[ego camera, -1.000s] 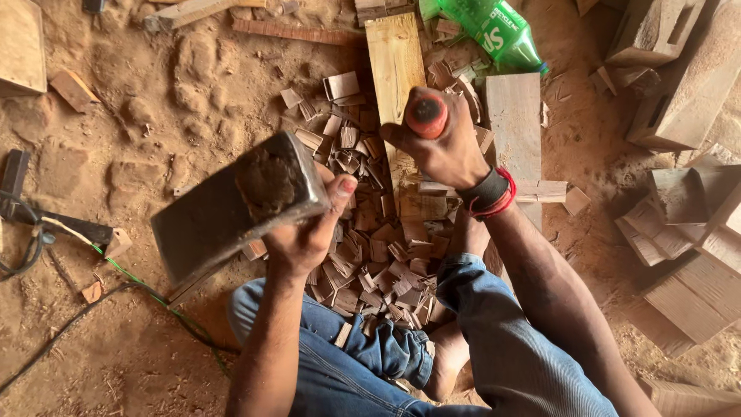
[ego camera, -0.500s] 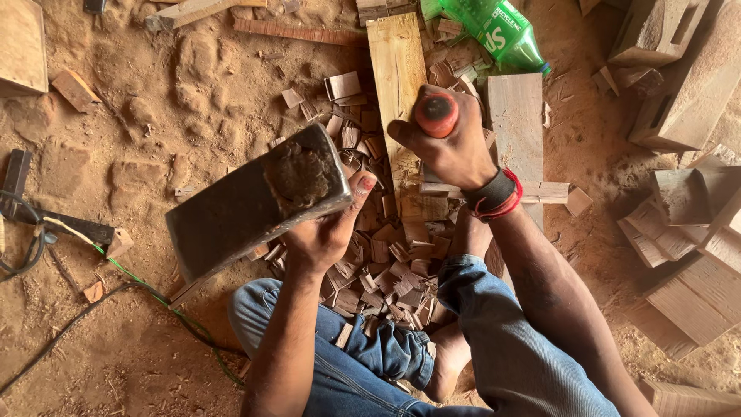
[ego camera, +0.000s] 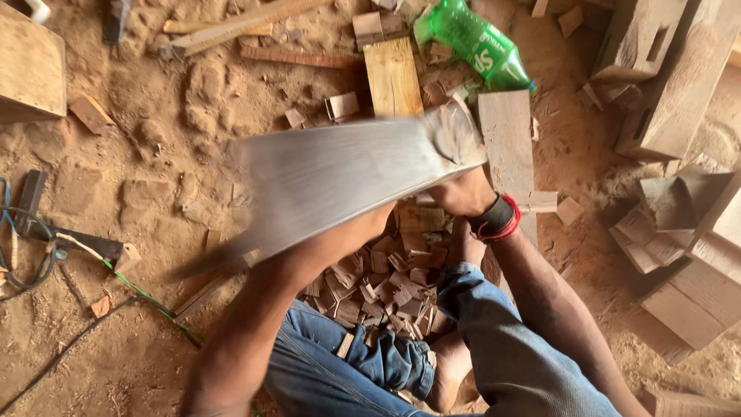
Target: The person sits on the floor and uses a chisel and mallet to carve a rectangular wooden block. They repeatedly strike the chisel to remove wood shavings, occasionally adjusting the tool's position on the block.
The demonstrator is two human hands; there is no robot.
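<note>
**Grey block raised over a heap of wood chips**

A long grey block (ego camera: 340, 181), blurred with motion, fills the middle of the view. It lies slanted, its lower end at the left and its higher end at the upper right, where a pale, rough end face shows. It hides most of what lies under it.

The left forearm runs up from the bottom edge and passes behind the block's lower edge. The left hand itself is covered by the block, so its grip cannot be told.

The right hand (ego camera: 461, 193) sits just under the block's upper right end, touching or nearly touching it. Only the back of the hand and the wrist show, with a black and red band (ego camera: 495, 219) around the wrist. The fingers are hidden by the block, so whether they are closed on anything cannot be told.

Below the hands, a heap of small wood chips (ego camera: 378, 289) covers the ground between the person's knees, which are in blue jeans (ego camera: 370, 363). A bare foot (ego camera: 448, 374) shows at the bottom.

A plank (ego camera: 394, 76) lies upright in the view above the block, and a second board (ego camera: 509, 143) lies just right of it, partly under the block's end. A green plastic bottle (ego camera: 475, 42) rests near the top. Larger timber blocks (ego camera: 679, 69) lie at the right edge. At the left, cables (ego camera: 31, 255) trail over the sandy ground.
</note>
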